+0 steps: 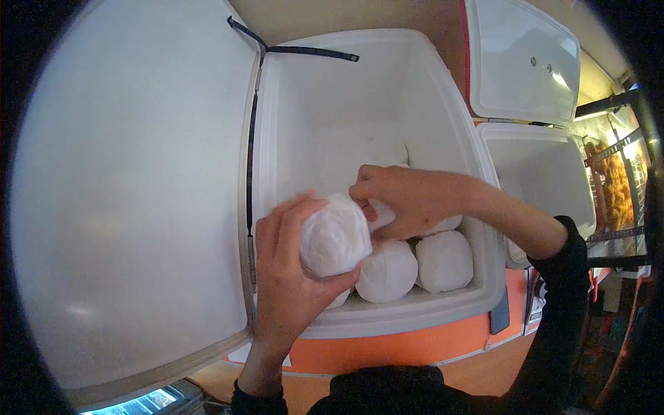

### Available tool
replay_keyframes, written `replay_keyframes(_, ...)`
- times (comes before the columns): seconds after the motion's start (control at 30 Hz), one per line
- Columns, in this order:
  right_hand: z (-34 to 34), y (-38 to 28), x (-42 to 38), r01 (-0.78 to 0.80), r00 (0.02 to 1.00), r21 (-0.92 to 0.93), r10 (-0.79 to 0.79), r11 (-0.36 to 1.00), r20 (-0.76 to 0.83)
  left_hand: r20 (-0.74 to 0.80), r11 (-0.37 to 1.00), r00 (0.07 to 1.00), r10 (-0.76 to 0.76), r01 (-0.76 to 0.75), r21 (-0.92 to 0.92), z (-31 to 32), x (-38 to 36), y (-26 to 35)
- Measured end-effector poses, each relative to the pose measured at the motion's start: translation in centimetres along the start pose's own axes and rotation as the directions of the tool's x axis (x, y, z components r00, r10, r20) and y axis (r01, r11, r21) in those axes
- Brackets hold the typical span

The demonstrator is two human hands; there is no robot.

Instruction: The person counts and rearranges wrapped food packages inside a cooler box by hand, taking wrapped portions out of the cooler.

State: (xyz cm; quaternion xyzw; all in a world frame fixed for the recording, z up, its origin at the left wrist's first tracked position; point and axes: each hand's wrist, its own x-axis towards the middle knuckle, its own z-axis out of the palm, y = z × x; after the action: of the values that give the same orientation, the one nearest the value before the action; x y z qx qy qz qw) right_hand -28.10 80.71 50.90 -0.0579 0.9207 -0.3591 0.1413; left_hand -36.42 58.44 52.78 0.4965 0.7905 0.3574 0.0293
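My left hand (287, 256) is wrapped around a white ball (336, 236), smooth and slightly flattened, lifted near the front left of a deep white cooler box (377, 320). Beside it, my right hand (408, 200) reaches in with curled fingers. A white patch (380, 215) shows between its thumb and fingers; whether it is gripped, or part of a ball beneath, I cannot make out. Similar white balls lie in the box below my hands, among them a front ball (387, 272) and a right-hand ball (445, 261). The right hand covers part of those behind.
The box's large white lid (138, 180) stands open on the left, with a black strap (311, 52) at the hinge. To the right is a second open white box (536, 162) with its lid (522, 62) raised. Beyond it stands a lit glass case (615, 180) holding brownish things.
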Motion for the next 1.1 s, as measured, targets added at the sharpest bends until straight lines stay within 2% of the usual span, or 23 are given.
replay_keyframes(0.07, -1.0, 1.9, 0.4, 0.112, 0.992, 0.108, -0.118, 0.988, 0.049, 0.061, 0.999, 0.997, 0.038, -0.039, 0.009, 0.5, 0.0, -0.1)
replay_keyframes(0.1, -1.4, 2.4, 0.5, 0.114, 0.992, 0.111, -0.12, 0.987, 0.047, 0.067, 0.999, 0.997, 0.049, -0.047, -0.026, 0.9, 0.0, 0.0)
replay_keyframes(0.17, -2.2, 3.0, 0.7, 0.016, 0.998, 0.349, -0.035, 0.937, 0.05, 0.071, 0.996, 0.995, 0.068, -0.064, -0.059, 1.2, 0.3, 0.3)
replay_keyframes(0.23, -2.5, 3.8, 1.2, 0.046, 0.995, 0.325, -0.072, 0.945, 0.068, 0.216, 0.987, 0.963, 0.161, -0.152, -0.054, 1.2, 0.5, 0.3)
replay_keyframes(0.27, -2.6, 3.9, 1.3, 0.072, 0.99, 0.304, -0.104, 0.95, 0.092, 0.218, 0.986, 0.962, 0.164, -0.156, -0.054, 0.9, 0.5, 0.2)
replay_keyframes(0.33, -2.8, 4.1, 1.4, 0.063, 0.988, 0.308, -0.103, 0.949, 0.117, 0.381, 0.988, 0.921, 0.083, -0.127, 0.09, 0.3, 0.5, 0.4)
replay_keyframes(0.4, -3.4, 3.8, 1.6, 0.054, 0.984, 0.306, -0.104, 0.95, 0.148, 0.426, 0.988, 0.903, 0.053, -0.109, 0.107, 0.4, 0.6, 0.5)
replay_keyframes(0.47, -4.0, 3.5, 2.4, -0.004, 0.961, 0.235, -0.061, 0.972, 0.269, 0.464, 0.989, 0.886, 0.013, -0.079, 0.124, 0.4, 0.5, 0.5)
replay_keyframes(0.5, -4.4, 3.8, 3.3, -0.003, 0.96, 0.228, -0.061, 0.974, 0.274, 0.467, 0.986, 0.883, 0.043, -0.112, 0.121, 0.4, 0.6, 0.5)
replay_keyframes(0.57, -5.7, 5.0, 5.8, -0.13, 0.888, 0.212, 0.018, 0.969, 0.46, 0.465, 0.983, 0.882, 0.073, -0.144, 0.118, 0.2, 0.8, 0.5)
replay_keyframes(0.6, -6.5, 5.8, 7.1, -0.13, 0.887, 0.207, 0.021, 0.97, 0.461, 0.483, 0.987, 0.874, 0.06, -0.125, 0.104, 0.1, 0.9, 0.4)
replay_keyframes(0.67, -7.8, 7.8, 9.8, -0.296, 0.871, 0.071, 0.238, 0.953, 0.429, 0.496, 0.991, 0.867, 0.049, -0.104, 0.083, -0.1, 0.9, 0.4)
replay_keyframes(0.7, -7.9, 9.1, 11.4, -0.299, 0.869, 0.066, 0.243, 0.952, 0.43, 0.512, 0.987, 0.857, 0.062, -0.129, 0.096, -0.2, 0.9, 0.4)
replay_keyframes(0.77, -6.8, 12.2, 14.1, -0.446, 0.782, -0.098, 0.441, 0.889, 0.44, 0.54, 0.981, 0.837, 0.088, -0.166, 0.098, -0.5, 0.7, 0.1)
replay_keyframes(0.8, -5.7, 14.2, 14.6, -0.462, 0.779, -0.089, 0.452, 0.882, 0.435, 0.544, 0.972, 0.833, 0.107, -0.203, 0.119, -0.4, 0.5, 0.0)
replay_keyframes(0.83, -4.4, 16.0, 14.9, -0.494, 0.688, -0.157, 0.495, 0.855, 0.532, 0.547, 0.962, 0.828, 0.123, -0.235, 0.138, -0.5, 0.4, -0.1)
replay_keyframes(0.87, -2.8, 18.1, 15.3, -0.51, 0.58, -0.233, 0.531, 0.828, 0.618, 0.595, 0.944, 0.797, 0.104, -0.267, 0.192, -0.7, 0.4, 0.2)
replay_keyframes(0.9, -0.8, 20.0, 15.8, -0.518, 0.57, -0.236, 0.538, 0.822, 0.622, 0.596, 0.947, 0.795, 0.111, -0.266, 0.179, -1.0, 0.6, 0.7)
replay_keyframes(0.97, 3.0, 22.4, 16.3, -0.225, 0.639, -0.314, 0.383, 0.922, 0.667, 0.573, 0.941, 0.804, 0.161, -0.299, 0.155, -1.0, 0.4, 1.4)
replay_keyframes(1.03, 2.9, 19.3, 16.4, -0.287, 0.62, -0.33, 0.437, 0.899, 0.652, 0.517, 0.942, 0.837, 0.179, -0.298, 0.157, -0.1, -1.1, 0.8)
replay_keyframes(1.1, 3.4, 18.2, 16.6, -0.34, 0.609, -0.335, 0.477, 0.879, 0.634, 0.619, 0.958, 0.768, 0.164, -0.273, 0.085, -0.7, -0.9, 1.4)
